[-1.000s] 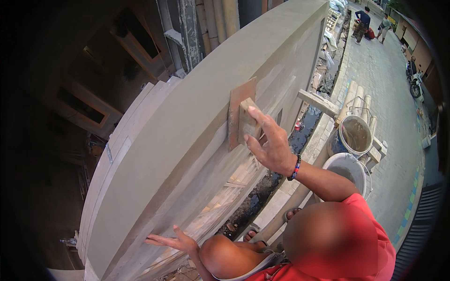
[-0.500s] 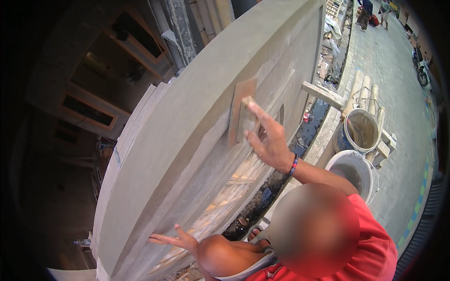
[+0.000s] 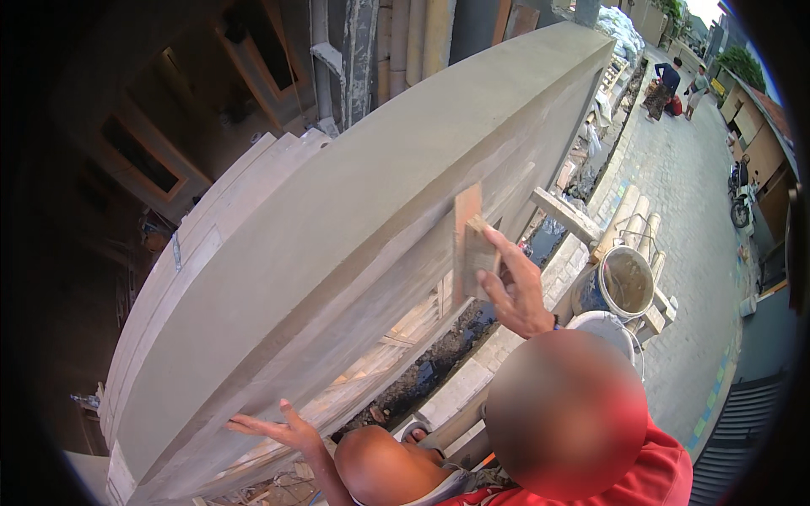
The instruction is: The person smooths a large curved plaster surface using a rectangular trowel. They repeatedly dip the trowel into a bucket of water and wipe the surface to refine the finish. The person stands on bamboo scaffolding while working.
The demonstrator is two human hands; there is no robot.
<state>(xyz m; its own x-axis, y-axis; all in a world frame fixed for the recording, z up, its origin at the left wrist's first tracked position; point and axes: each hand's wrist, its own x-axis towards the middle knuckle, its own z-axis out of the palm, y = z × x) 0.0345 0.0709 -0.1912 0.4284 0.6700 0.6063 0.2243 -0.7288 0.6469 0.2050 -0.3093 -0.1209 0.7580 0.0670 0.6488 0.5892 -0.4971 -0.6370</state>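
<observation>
My right hand (image 3: 519, 287) grips a wooden plastering float (image 3: 467, 202) by its block handle, with the flat board against the sloping grey plastered face of a curved wall (image 3: 363, 202), just below its top band. At the lower left, my left hand (image 3: 278, 430) is open, fingers stretched out along the same wall face. A pale slatted opening shows in the wall between my hands. My bare knee (image 3: 371, 464) is beside my left hand.
Two buckets (image 3: 629, 282) and bamboo poles (image 3: 633, 219) stand at right beside a timber rail (image 3: 565, 215). A narrow drain (image 3: 447, 337) runs under the wall. Several people (image 3: 662, 88) and a motorbike (image 3: 741, 194) are up the paved lane (image 3: 692, 354). A dark building interior is at left.
My right hand and the float have moved down and to the right along the wall face. My left hand stays on the wall. The view has shifted slightly.
</observation>
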